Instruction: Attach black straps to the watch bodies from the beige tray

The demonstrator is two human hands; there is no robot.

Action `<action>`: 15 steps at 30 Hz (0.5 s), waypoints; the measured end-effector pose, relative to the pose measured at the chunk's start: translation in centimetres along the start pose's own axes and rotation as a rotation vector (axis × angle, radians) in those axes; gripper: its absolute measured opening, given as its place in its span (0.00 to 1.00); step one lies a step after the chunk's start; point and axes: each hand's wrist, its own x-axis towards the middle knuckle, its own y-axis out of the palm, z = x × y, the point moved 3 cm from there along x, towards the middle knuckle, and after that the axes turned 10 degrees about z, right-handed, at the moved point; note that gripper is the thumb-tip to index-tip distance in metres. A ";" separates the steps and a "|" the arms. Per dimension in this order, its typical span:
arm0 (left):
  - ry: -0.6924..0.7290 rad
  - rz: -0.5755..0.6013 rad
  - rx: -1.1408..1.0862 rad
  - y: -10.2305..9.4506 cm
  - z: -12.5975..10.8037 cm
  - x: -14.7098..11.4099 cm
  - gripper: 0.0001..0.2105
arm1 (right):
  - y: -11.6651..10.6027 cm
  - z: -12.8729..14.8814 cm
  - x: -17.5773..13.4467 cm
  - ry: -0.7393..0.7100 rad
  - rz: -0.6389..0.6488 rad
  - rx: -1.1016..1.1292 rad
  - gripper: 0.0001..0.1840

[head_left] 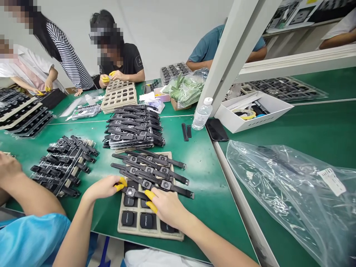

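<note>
One watch (130, 192); between both hands (103, 187) (168, 207)

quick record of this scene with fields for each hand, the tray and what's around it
left hand: yellow finger covers, at the nearest watch's left side
right hand: yellow finger covers, by that watch's strap
tray: beige; strapped watches across its far part, dark square pieces in near compartments
behind tray: stack of strapped watches
farther right: bottle, phone, white box, clear bag
</note>
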 end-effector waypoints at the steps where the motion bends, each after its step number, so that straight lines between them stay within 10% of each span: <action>1: -0.004 -0.010 -0.001 -0.3 -0.1 -0.1 0.12 | 0.1 0.1 0.1 -0.004 0.001 -0.015 0.08; 15: -0.026 -0.059 -0.043 -1.0 1.3 0.2 0.14 | 1.1 0.4 0.7 0.011 0.041 -0.045 0.08</action>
